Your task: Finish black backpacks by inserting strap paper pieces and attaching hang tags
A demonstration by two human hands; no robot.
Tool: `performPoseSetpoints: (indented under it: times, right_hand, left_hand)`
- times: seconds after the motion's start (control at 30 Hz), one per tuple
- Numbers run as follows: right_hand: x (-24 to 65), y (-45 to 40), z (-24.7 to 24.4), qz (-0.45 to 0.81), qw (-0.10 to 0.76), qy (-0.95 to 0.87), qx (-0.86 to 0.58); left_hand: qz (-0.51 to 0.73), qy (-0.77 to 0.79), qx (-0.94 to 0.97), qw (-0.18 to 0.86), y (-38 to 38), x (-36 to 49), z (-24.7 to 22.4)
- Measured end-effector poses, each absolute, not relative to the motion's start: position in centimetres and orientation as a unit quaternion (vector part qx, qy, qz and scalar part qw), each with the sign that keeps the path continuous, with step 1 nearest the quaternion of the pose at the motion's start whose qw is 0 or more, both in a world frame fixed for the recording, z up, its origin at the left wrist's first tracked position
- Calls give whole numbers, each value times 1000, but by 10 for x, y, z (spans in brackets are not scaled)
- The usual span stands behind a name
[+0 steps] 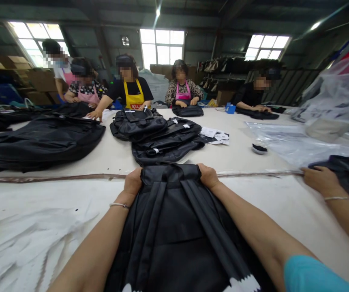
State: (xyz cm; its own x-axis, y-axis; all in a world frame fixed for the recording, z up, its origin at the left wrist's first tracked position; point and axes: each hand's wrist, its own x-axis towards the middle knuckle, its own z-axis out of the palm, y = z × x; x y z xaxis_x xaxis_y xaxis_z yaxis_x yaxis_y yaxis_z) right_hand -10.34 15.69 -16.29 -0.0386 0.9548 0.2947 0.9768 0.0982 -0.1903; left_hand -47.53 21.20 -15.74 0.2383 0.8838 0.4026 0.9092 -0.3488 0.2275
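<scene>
A black backpack (pixel 180 235) lies before me, its two shoulder straps facing up and its top end pointing away. My left hand (pixel 132 181) grips the left top corner, fingers curled around the edge. At the right top corner, my right hand (pixel 208 177) is closed on the fabric in the same way. White paper or wrapping shows at the lower ends of the straps. Just beyond the backpack's top sits a pile of black bags (pixel 168 140) with small white tags.
A large black bag (pixel 40 140) lies at the left. White papers (pixel 215 135), a small round dish (pixel 259 149) and clear plastic bags (pixel 311 138) are on the table (pixel 238 156). A co-worker's hand (pixel 320 180) touches a black bag at right. Several people work across the table.
</scene>
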Motion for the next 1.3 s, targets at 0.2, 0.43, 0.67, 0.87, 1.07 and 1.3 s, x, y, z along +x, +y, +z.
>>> performPoseSetpoints:
  times: [0.2,0.43,0.67,0.87,1.07,1.3]
  right_hand:
    - [-97,158,-153,8,183,-693,-697]
    - [-86,176,-148,70,149,-721,-673]
    - [-96,175,-154,48,124,-686,-715]
    - [-96,169,-152,36,126,-680,-722]
    - [-91,154,-145,-5,176,-721,-670]
    - [-90,162,-148,-81,146,-825,-540]
  left_hand:
    - [-242,-609,-756,5,210,-481,-149]
    - [-166,-594,-783,-86,224,-484,-137]
    - [-125,-630,-766,-25,226,-478,-147]
    - [-112,-637,-762,-23,223,-477,-144]
    - [-182,-585,-790,15,210,-481,-125]
    - [-190,-455,-870,24,211,-474,-130]
